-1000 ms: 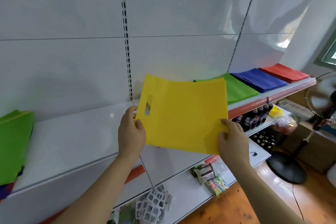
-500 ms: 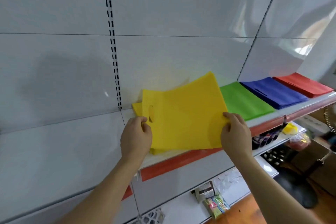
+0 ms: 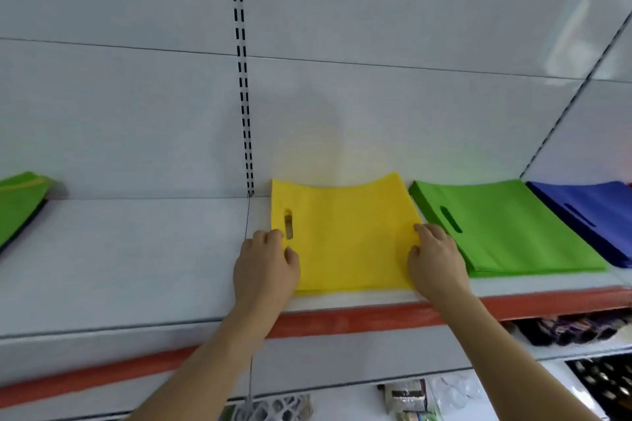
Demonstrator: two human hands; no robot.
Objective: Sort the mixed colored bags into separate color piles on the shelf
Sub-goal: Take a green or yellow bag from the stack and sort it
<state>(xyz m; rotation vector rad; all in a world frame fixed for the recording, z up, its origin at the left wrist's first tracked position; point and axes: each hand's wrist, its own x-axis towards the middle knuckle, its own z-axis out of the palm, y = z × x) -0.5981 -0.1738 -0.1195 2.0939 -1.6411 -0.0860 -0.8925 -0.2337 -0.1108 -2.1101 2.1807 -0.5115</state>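
Both hands set a yellow bag flat on the shelf.
Left hand and right hand pinch its side edges; handle slot points left, blue pile cut off.

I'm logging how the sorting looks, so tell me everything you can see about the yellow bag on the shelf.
The yellow bag is a flat, squarish bag of what looks like thin non-woven fabric, with a die-cut slot handle near its left edge. It lies flat on the white shelf, seemingly atop other yellow bags, its back edge curling slightly near the wall. The green pile sits just to its right. The left hand holds its left edge beside the slot, thumb on top; the right hand holds its right edge.
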